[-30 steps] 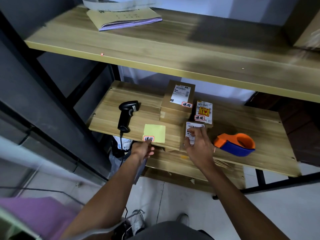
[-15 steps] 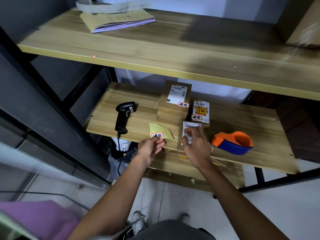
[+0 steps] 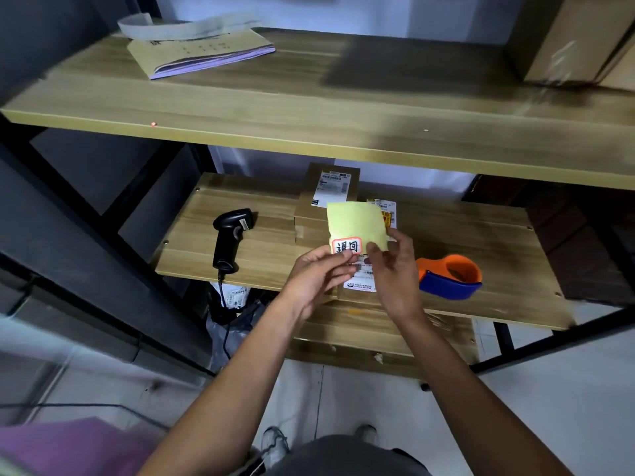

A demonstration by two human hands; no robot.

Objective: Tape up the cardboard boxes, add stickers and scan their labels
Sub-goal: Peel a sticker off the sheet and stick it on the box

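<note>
I hold a yellow sticker sheet (image 3: 357, 223) up in front of the boxes. A red-bordered sticker (image 3: 347, 246) sits at its lower left corner. My left hand (image 3: 316, 276) pinches the sheet at that corner, and my right hand (image 3: 391, 266) pinches its lower right edge. Under my hands lies a small cardboard box with a white label (image 3: 360, 283). A taller labelled box (image 3: 331, 188) stands behind, and another labelled box (image 3: 388, 214) is partly hidden by the sheet. A black barcode scanner (image 3: 230, 235) lies to the left. An orange and blue tape dispenser (image 3: 450, 276) sits to the right.
All of this sits on a low wooden shelf (image 3: 498, 249) under a wider upper shelf (image 3: 309, 108). The upper shelf carries a paper booklet (image 3: 202, 51) and a large cardboard box (image 3: 577, 39) at the right. The scanner's cable hangs to bags on the floor (image 3: 233, 314).
My left hand lifted the sticker sheet off the shelf and raised it. My right hand left the small box's label and took hold of the sheet's other edge.
</note>
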